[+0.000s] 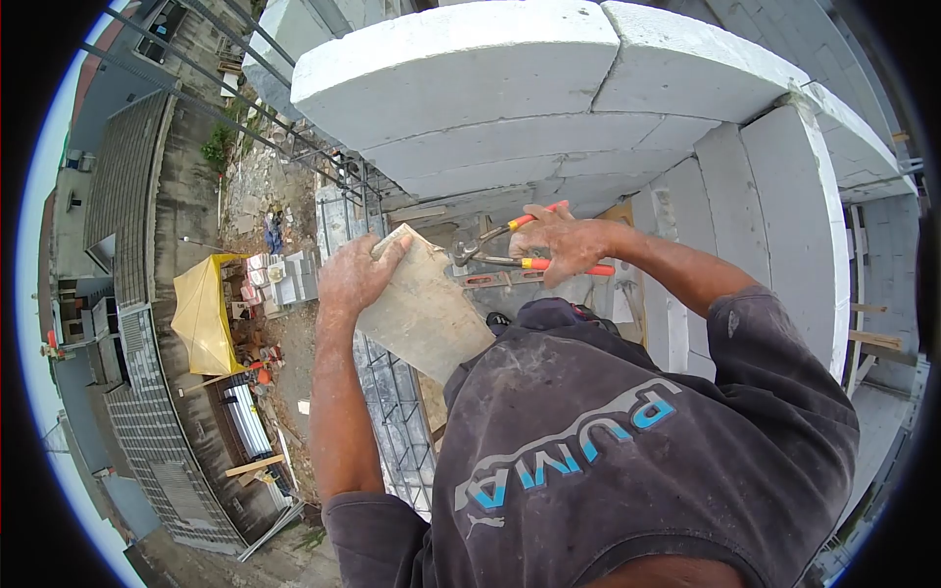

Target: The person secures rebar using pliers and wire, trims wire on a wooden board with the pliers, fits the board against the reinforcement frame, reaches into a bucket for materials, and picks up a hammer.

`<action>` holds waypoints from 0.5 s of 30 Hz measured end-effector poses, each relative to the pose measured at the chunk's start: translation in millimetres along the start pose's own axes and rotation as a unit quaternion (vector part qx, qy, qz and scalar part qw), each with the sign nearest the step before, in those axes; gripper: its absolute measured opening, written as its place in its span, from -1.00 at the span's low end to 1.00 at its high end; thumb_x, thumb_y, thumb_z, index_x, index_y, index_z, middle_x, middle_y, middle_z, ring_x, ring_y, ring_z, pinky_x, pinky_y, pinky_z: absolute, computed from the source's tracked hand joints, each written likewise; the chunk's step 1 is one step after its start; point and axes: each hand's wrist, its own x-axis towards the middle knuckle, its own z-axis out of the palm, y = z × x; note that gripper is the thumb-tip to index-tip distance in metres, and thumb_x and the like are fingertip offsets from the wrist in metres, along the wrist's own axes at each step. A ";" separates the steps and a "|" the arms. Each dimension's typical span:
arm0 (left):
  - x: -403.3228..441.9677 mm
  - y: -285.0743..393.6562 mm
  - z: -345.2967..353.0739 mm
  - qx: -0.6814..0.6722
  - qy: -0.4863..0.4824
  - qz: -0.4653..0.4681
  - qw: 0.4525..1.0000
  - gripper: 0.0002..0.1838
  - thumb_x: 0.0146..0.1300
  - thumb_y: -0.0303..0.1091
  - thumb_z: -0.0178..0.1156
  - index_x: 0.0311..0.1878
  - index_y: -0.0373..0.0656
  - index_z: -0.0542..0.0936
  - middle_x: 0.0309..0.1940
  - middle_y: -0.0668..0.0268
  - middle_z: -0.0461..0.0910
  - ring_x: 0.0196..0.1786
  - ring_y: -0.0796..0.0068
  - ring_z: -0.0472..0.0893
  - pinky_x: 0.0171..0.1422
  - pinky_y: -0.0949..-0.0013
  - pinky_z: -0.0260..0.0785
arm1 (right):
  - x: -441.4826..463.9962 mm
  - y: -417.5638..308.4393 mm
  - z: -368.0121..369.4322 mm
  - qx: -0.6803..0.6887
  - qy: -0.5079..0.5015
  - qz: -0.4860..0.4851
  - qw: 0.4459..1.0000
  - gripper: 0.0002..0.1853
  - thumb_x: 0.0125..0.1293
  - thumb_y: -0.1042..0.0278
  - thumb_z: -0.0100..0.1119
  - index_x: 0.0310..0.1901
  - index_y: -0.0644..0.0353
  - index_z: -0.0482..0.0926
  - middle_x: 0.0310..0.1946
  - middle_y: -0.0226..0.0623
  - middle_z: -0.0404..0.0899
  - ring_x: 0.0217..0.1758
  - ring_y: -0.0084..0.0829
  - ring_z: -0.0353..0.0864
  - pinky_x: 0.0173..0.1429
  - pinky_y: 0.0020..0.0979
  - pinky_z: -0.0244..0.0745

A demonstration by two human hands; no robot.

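My left hand grips the upper left edge of a pale, dusty tile, thumb on its face. The tile is tilted, and its lower end reaches my dark shirt. Its right edge is jagged and chipped. My right hand holds a pair of pincers with red and yellow handles. The handles are spread apart, with fingers between them. The pincers' metal jaws are right beside the jagged edge; whether they touch it I cannot tell.
A curved wall of white blocks rises ahead and to the right. Steel rebar juts out at upper left, and a rebar cage runs below my left arm. Far down at left lie the ground, a yellow tarp and stacked materials.
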 end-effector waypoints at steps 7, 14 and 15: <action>-7.6 -2.0 2.9 -0.013 0.015 0.002 1.000 -0.16 0.30 0.48 0.01 0.09 -0.19 0.69 -0.04 -0.07 0.71 0.10 -0.07 0.67 0.18 -0.05 0.49 | 8.3 -16.0 -25.0 0.000 -0.062 0.015 0.998 -0.40 -0.11 0.12 0.36 0.08 -0.14 0.47 0.39 -0.27 0.39 0.68 0.25 -0.36 0.60 0.42 -0.37; -16.1 0.6 3.3 -0.014 0.023 0.020 0.999 -0.20 0.29 0.47 0.03 0.02 -0.18 0.70 -0.11 -0.06 0.72 0.03 -0.09 0.70 0.13 -0.06 0.50 | 12.9 -33.3 -53.2 0.013 -0.117 0.022 0.993 -0.39 -0.13 0.13 0.36 0.09 -0.15 0.50 0.46 -0.05 0.29 0.70 0.24 -0.47 0.59 0.44 -0.34; -16.8 2.2 1.5 -0.016 0.017 0.017 1.000 -0.21 0.29 0.47 0.04 0.01 -0.18 0.71 -0.12 -0.06 0.72 0.02 -0.09 0.70 0.13 -0.06 0.51 | 13.0 -36.3 -54.1 -0.002 -0.117 0.017 0.993 -0.38 -0.13 0.13 0.36 0.10 -0.15 0.50 0.47 0.00 0.27 0.70 0.24 -0.48 0.59 0.44 -0.33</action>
